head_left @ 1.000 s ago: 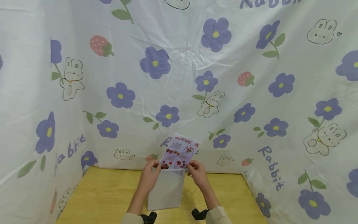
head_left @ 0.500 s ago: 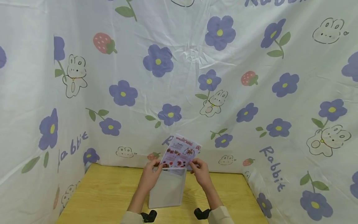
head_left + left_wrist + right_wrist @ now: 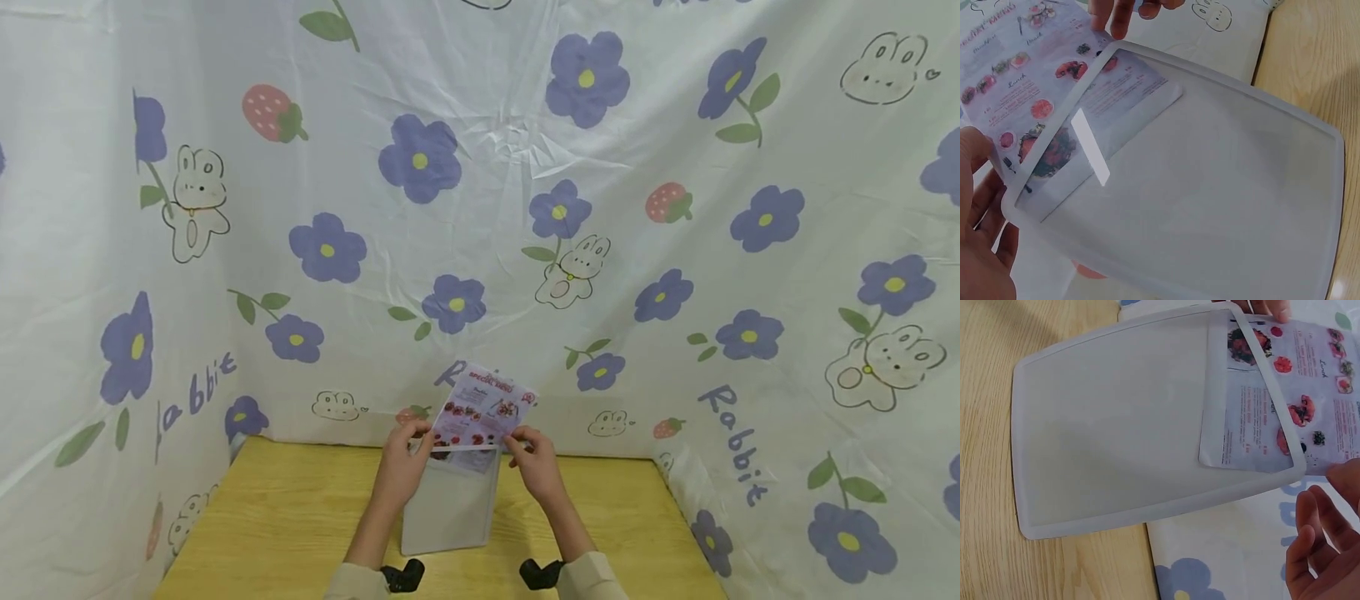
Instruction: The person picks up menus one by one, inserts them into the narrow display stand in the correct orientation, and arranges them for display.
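Observation:
A printed menu sheet (image 3: 487, 408), headed "SPECIAL MENU" with pictures of food, stands tilted at the top end of a clear sleeve with a pale frame (image 3: 447, 508). The sheet's bottom strip lies inside the sleeve, seen through the clear front in both wrist views. My left hand (image 3: 403, 462) holds the sheet's left edge, close by the sleeve's top left corner (image 3: 1015, 199). On the other side my right hand (image 3: 536, 467) pinches the sheet's right edge between thumb and fingers, just above the sleeve's top right corner (image 3: 1297, 469). Most of the sleeve shows only its plain pale backing.
Beneath the sleeve is a yellow wood-grain table (image 3: 300, 508). A white cloth (image 3: 495, 167) with purple flowers, strawberries and rabbits hangs behind it and along both sides. Black wrist mounts (image 3: 405, 575) sit at the forearms.
The menu sheet has slid down a little into the sleeve, so a wider strip of it now shows behind the clear front. Both hands keep hold of its edges.

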`<state>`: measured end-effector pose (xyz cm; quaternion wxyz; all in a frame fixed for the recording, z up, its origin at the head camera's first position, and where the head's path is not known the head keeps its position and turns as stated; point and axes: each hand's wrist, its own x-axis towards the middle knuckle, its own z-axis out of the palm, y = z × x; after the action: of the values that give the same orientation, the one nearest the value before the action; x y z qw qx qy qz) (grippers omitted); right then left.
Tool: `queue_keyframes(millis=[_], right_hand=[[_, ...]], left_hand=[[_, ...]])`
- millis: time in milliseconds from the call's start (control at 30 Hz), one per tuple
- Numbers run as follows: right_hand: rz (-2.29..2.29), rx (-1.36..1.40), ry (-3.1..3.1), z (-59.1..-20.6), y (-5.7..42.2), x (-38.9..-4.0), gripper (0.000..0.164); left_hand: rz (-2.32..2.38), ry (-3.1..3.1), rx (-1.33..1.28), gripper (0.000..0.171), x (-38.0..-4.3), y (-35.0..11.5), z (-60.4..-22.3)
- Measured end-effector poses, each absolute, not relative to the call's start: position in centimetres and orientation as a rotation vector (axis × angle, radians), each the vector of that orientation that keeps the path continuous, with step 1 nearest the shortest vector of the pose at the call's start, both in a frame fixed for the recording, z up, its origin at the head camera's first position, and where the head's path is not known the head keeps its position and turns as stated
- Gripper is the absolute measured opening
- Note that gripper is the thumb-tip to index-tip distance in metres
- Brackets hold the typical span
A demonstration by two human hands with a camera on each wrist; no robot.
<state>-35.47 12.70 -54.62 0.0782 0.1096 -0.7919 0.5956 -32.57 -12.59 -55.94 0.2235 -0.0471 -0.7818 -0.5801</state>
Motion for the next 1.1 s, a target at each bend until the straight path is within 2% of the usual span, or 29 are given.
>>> queue_keyframes(millis=[633,1100], right_hand=[[1.799,0.313,-2.349,-53.7,12.5,-35.5,0.019],[1.727,0.363,-2.400,-54.0,13.0,-35.6,0.020]], left_hand=[[-1.657,-2.216,-0.108,0.006,-32.4,-13.4,-57.5],[-1.612,-2.111,-0.145,0.011,-32.6,-12.2,-56.8]])
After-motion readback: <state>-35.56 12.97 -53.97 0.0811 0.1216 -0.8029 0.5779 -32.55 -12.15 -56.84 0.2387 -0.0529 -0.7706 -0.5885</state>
